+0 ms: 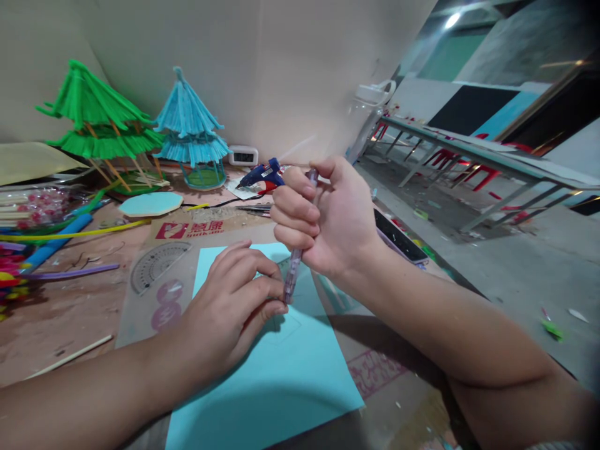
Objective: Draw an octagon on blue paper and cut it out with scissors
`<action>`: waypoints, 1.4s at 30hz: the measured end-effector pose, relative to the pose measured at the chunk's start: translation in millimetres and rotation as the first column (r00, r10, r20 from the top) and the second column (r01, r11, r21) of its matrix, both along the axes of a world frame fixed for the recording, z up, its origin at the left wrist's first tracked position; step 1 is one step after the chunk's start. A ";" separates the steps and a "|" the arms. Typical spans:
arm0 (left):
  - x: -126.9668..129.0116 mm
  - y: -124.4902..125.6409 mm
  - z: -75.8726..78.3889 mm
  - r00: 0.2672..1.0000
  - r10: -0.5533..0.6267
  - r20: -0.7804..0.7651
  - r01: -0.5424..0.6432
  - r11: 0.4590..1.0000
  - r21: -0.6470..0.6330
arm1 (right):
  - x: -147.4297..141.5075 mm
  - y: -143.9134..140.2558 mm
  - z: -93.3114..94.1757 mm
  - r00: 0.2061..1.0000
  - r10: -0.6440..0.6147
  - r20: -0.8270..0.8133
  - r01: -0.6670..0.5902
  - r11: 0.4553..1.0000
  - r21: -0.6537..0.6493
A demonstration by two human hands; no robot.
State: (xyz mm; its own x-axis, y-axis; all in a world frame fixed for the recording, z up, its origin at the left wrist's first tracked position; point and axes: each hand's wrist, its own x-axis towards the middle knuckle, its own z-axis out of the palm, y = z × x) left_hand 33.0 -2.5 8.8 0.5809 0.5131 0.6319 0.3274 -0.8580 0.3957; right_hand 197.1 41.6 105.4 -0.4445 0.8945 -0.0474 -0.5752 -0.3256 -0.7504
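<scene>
Head view, and the right hand was up off the worktop, fingers curled tight into a fist around a clear mechanical pencil. Thumb pressed on the pencil's top end, barrel running down out of the bottom of the fist, tip pointed at the sheet below. A firm, clenched grip all the way round.

The left hand lay low on the light blue paper sheet, palm down, fingers bent and loosely gathered, not gripping anything. Its fingertips met the lower end of the pencil, the thumb tip right beside the point. Whether they pinched the tip or only touched it could not be told.

The sheet itself sat at the near middle of the worktop, one corner hanging toward the near edge, a faint pencilled outline showing just past the left hand. A clear protractor lay just left of the sheet on a cardboard piece.

Further back, a blue glue gun rested behind the right hand. Toward the far left corner stood a green model pavilion and next to it a blue model pavilion. A phone lay at the worktop's right edge, just beside the right wrist. Coloured sticks were piled along the left edge.
</scene>
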 end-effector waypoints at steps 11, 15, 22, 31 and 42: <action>-0.2 -0.9 0.0 1.000 0.007 -0.008 -0.007 1.000 0.002 | 1.1 -0.2 -0.5 0.999 0.030 -0.011 -0.030 0.999 0.035; 0.0 -0.5 0.4 1.000 0.000 -0.008 0.000 1.000 0.006 | 0.8 -1.1 0.6 1.000 0.028 0.003 -0.028 0.999 0.037; 0.2 -0.4 0.2 1.000 0.002 -0.009 -0.002 1.000 0.009 | 0.2 -0.7 -0.4 0.999 0.036 -0.009 -0.036 0.998 0.046; -0.4 -0.2 -0.8 1.000 -0.006 -0.015 0.006 1.000 -0.005 | 0.7 -0.4 -1.0 0.999 0.039 -0.011 -0.038 0.998 0.042; 0.2 -0.5 -0.5 1.000 -0.007 -0.012 0.007 1.000 -0.006 | 0.1 -0.1 -1.5 0.999 0.038 -0.009 -0.037 0.998 0.043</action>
